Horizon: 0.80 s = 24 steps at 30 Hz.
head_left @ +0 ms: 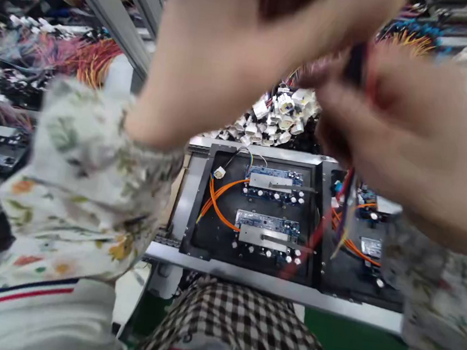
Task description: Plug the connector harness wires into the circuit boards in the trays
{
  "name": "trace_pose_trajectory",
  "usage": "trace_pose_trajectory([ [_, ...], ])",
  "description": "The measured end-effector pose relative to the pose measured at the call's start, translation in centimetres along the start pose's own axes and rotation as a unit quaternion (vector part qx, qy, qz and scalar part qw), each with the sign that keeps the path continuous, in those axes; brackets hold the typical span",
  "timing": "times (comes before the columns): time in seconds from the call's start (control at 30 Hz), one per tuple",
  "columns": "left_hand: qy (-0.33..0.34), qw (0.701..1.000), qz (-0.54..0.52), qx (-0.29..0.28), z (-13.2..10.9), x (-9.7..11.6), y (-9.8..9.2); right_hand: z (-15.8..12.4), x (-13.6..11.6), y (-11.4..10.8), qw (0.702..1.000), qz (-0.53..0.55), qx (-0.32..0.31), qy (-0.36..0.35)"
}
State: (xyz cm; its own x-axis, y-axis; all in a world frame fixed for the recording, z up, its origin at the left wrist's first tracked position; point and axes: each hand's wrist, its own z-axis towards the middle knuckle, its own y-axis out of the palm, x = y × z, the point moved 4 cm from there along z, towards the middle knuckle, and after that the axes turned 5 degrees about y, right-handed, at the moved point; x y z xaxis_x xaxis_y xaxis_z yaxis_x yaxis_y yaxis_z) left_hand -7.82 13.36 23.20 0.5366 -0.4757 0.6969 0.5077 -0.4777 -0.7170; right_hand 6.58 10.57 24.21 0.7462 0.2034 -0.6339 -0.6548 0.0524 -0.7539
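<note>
Close to the camera, my left hand [213,64] is raised with its thumb stretched to the right. Its other fingers run out of the top of the view, and motion smears it. Beside it, my right hand [417,135] is closed around a bundle of thin wires [345,200], red, dark blue and white, whose blurred ends hang below the fist. Under both hands lies a black tray [216,247] with two blue circuit boards [268,222] in it. Orange cables [216,198] and a white connector [219,172] are on its left side.
White connectors [283,113] are heaped behind the tray. A second tray section with circuit boards [371,247] adjoins on the right. Wire bundles [98,59] hang at the left, near a slanted metal post [105,6]. A metal rail [246,276] runs along the front.
</note>
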Motion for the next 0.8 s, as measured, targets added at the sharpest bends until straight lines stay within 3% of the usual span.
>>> trace_pose_trajectory([
  [0.07,0.086,0.982,-0.049,0.158,-1.0,-1.1,0.5,-2.5,2.3,1.7,0.991,-0.005,-0.108,-0.077],
  [0.13,0.143,0.945,-0.098,0.276,-2.0,-3.5,2.6,-5.2,6.0,3.5,0.982,0.024,-0.187,-0.034],
  [0.23,0.106,0.951,-0.142,0.254,-1.7,-8.3,8.1,-8.7,10.7,6.5,0.935,0.03,-0.35,0.053],
  [0.3,0.063,0.956,-0.184,0.219,-1.0,-10.8,11.0,-9.1,12.5,7.4,0.943,0.025,-0.323,0.081],
  [0.33,0.049,0.956,-0.199,0.21,-0.7,-11.6,11.8,-8.6,13.1,7.6,0.956,0.036,-0.274,0.099],
  [0.4,0.042,0.954,-0.214,0.207,-0.3,-12.2,12.4,-7.0,13.5,8.2,0.97,0.092,-0.178,0.139],
  [0.43,0.043,0.955,-0.209,0.207,-0.2,-12.2,12.2,-6.1,13.4,8.8,0.967,0.127,-0.161,0.153],
  [0.57,0.056,0.969,-0.119,0.208,-0.3,-11.6,10.4,-3.2,11.9,12.4,0.937,0.229,-0.215,0.152],
  [0.63,0.052,0.975,-0.083,0.2,-0.6,-11.9,9.7,-2.5,11.7,13.0,0.931,0.236,-0.228,0.158],
  [0.7,0.036,0.976,-0.074,0.2,-1.0,-12.8,9.3,-2.4,12.2,12.3,0.937,0.203,-0.229,0.17],
  [0.8,0.003,0.976,-0.068,0.205,-1.5,-14.3,9.3,-2.6,14.3,9.5,0.954,0.083,-0.213,0.192],
])
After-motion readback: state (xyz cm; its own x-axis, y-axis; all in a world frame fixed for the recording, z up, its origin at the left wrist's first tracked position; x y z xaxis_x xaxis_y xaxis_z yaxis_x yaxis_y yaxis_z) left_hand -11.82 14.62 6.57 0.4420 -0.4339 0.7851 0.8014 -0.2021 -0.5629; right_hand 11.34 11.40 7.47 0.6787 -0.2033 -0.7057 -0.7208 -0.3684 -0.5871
